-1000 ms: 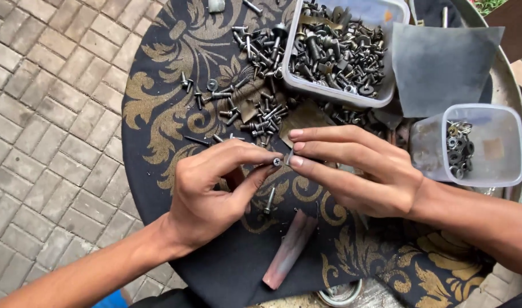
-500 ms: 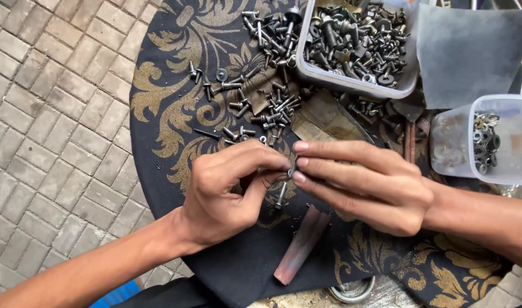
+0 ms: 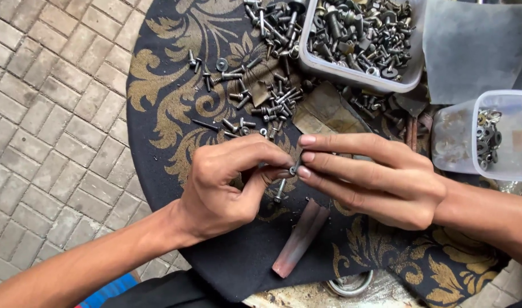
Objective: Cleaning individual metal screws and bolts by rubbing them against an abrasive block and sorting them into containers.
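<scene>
- A small dark metal screw (image 3: pixel 294 169) sits between the two hands, just above the middle of the bench, pinched at the fingertips where both can work on it at once.
- The left hand (image 3: pixel 227 182) has thumb and forefinger closed round one end of the screw, its wrist bent inward and the forearm coming up from the lower left.
- The right hand (image 3: pixel 375 179) lies flat and long-fingered, its fingertips pressed together on the other end; whether a nut is there too is too small to tell.
- A second bolt (image 3: pixel 279 191) lies just beneath the fingertips on the black cloth with gold scrollwork (image 3: pixel 158 85) that covers the round bench.
- A reddish flat strip (image 3: pixel 301 236) rests near the bench's front edge.
- A loose heap of bolts and washers (image 3: pixel 255 97) is spread beyond the hands, beside a clear plastic tub of mixed fasteners (image 3: pixel 361 34).
- A smaller clear plastic tub holding a few washers (image 3: pixel 486 137) stands at the right, within easy reach.
</scene>
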